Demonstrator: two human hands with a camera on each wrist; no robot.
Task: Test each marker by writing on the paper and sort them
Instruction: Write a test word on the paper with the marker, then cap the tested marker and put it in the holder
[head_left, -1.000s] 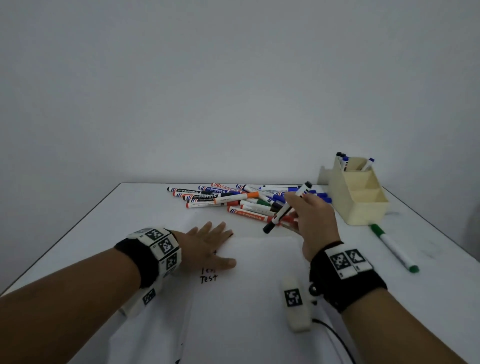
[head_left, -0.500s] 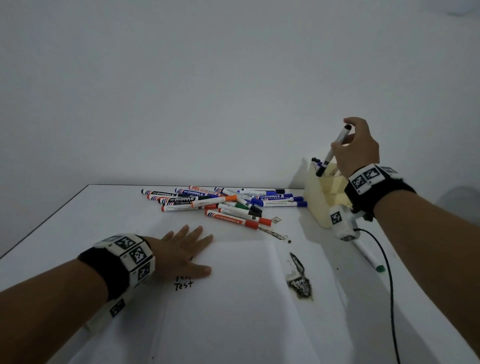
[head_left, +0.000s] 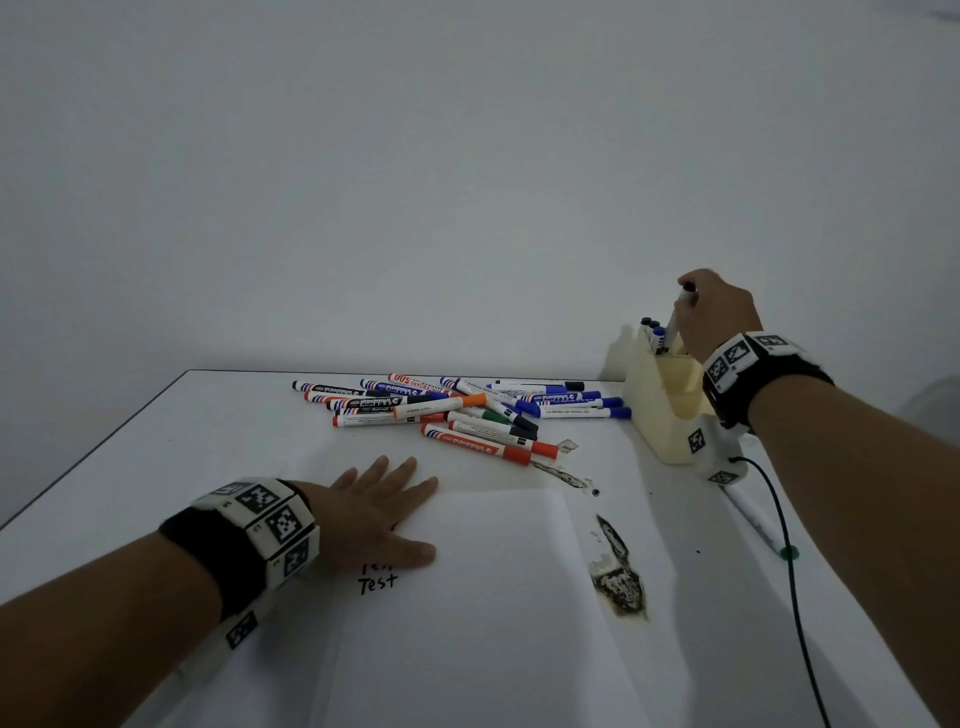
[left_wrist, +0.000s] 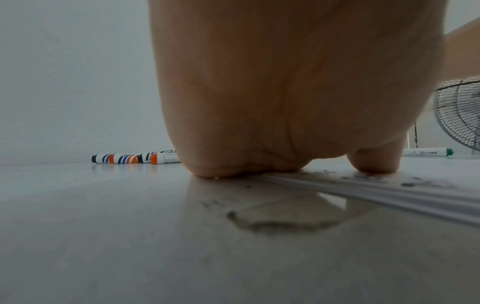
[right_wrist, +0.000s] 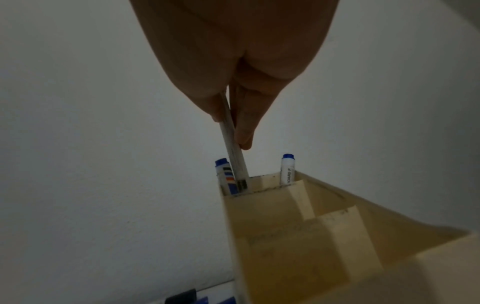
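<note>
Right hand pinching a black-capped marker between thumb and fingers, lower end already inside the back compartment of the holder, close beside two blue-capped ones. Left hand flat on the paper, fingers straight, gripping nothing, well to the left of the holder.

Possible trouble from here, as a judgement only:
- Released too early, while leaning: could tip against the neighbours or catch on the rim and fall out behind the holder.
- Pushed down too hard: light holder could slide or tip, with nothing bracing it.
- Wrist cable, hanging just in front of the holder, could snag on it at withdrawal.
- Wrong compartment would spoil the sorting; not possible to tell from here which compartment means what.

Materials and shapes:
- Markers: smooth, round plastic barrels, white with printed stripes, coloured caps; likely to roll on the glossy table. Loose pile lying left of the holder, one green-capped marker alone in front of it.
- Holder: cream, box-like, stepped in three compartments, thin rigid walls, dark smudges on the edges.
- Paper: thin white sheets, creased, black "Test" writing and ink stains.
</note>
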